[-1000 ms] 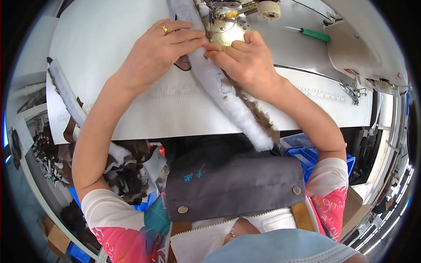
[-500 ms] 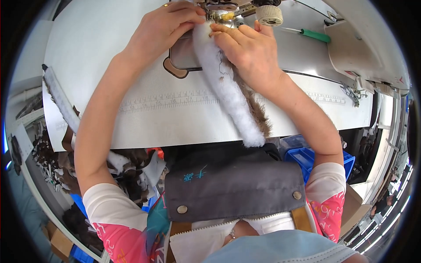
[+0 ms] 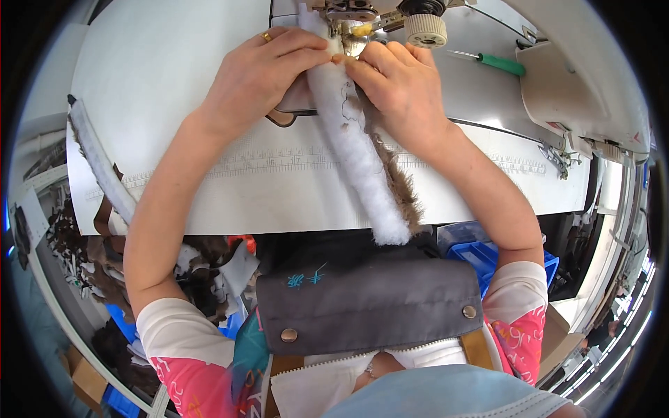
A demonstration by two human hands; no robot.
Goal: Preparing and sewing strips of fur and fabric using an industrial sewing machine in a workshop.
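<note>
A: How far along?

B: Going left to right. Second strip (image 3: 104,164) lies loose at 8 o'clock from the left hand (image 3: 268,76), can't tell if it's finished. Furry strip (image 3: 354,153), mid-table (image 3: 272,205): partway, I'd judge. Upper end is up by the machine head (image 3: 352,12), which sits at its 3 o'clock. The longer white length, brown fur along its right edge, runs down toward 5 o'clock, tip just past the table edge. That stretch looks left to do. No seam visible, so can't call what's stitched.

A: Left hand?

B: Fingertips on the furry strip's upper part, strip at its 3 o'clock. Gripping or only pressing? Can't tell.

A: Right hand (image 3: 401,76)?

B: Thumb and forefinger pinch the strip's edge just below the machine head. Strip's at its 9 o'clock.

A: Further right?

B: Green screwdriver (image 3: 503,65), 3 o'clock from the right hand, untouched.
</note>
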